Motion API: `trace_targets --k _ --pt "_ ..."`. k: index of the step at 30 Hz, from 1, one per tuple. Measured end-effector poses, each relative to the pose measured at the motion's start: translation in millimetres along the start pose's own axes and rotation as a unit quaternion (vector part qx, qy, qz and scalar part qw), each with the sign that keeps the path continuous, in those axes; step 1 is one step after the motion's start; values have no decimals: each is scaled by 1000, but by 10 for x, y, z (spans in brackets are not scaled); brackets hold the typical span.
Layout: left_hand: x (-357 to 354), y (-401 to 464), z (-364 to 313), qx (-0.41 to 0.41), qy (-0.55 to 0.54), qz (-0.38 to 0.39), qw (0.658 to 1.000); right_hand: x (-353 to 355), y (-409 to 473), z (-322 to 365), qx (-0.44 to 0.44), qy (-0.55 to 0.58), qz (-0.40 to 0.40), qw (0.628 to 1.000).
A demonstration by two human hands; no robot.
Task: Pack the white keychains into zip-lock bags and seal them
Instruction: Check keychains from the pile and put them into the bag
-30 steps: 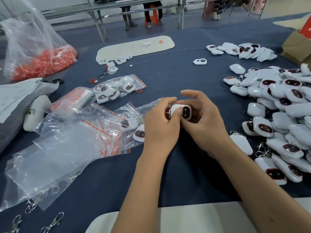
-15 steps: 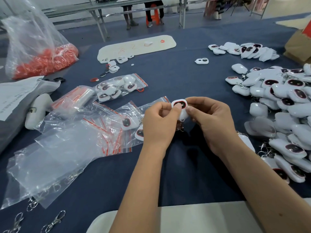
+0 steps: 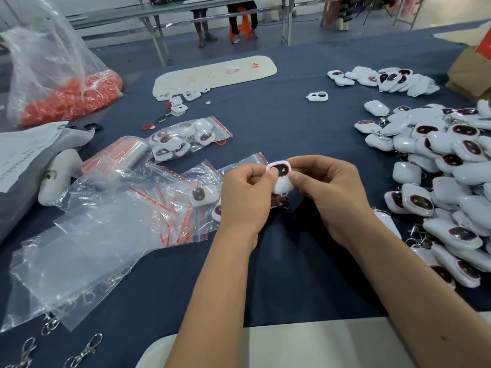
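Both hands hold one white keychain (image 3: 280,176) with a dark oval window above the blue table's middle. My left hand (image 3: 245,197) pinches its left side and my right hand (image 3: 329,192) pinches its right side. Its metal clip hangs below, mostly hidden. A half-filled zip-lock bag (image 3: 202,192) with red seal lies just left of my left hand, holding a few keychains. A filled bag (image 3: 186,139) lies farther back. A large pile of loose keychains (image 3: 438,181) covers the right side.
Empty zip-lock bags (image 3: 87,248) spread at the left, with loose metal clips (image 3: 85,349) near the front edge. A big bag of red rings (image 3: 66,102) stands far left. A cream tray (image 3: 212,75) and a smaller keychain pile (image 3: 385,81) lie at the back.
The keychain has been turned in both hands so its dark window now faces up and toward me. The hands stayed above the same spot.
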State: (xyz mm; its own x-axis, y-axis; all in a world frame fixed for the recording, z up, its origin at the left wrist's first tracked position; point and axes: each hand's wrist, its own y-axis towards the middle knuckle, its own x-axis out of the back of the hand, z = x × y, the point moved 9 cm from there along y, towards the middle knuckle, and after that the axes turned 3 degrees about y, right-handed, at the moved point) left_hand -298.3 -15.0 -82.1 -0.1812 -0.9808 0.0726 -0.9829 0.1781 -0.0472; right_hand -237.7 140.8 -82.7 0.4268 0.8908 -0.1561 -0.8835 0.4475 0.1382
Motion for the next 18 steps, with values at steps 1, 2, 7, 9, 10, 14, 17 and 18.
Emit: trace_targets --k 1,2,7,9,10,14,17,18 --pt "5 6 -13 -9 16 -4 1000 -4 -2 1 0 -1 3 1000" --pt "6 11 -16 -14 26 -7 1000 -10 -3 2 0 -4 4 1000" --pt "-4 15 10 -7 21 7 1000 -18 -8 9 -1 -4 9 1000" --pt "2 9 -11 -17 27 7 999 -21 -11 18 4 -6 11 1000" --pt "2 5 -18 -19 23 7 1000 -16 -11 23 6 -6 10 1000" --pt "1 -5 -41 -27 34 4 999 -20 -7 23 7 -4 12 1000" --pt "-5 -12 -38 -23 27 2 999 -13 -5 15 4 -2 12 1000" --pt "0 -11 -41 -25 29 0 999 -24 -6 13 2 0 17 1000"
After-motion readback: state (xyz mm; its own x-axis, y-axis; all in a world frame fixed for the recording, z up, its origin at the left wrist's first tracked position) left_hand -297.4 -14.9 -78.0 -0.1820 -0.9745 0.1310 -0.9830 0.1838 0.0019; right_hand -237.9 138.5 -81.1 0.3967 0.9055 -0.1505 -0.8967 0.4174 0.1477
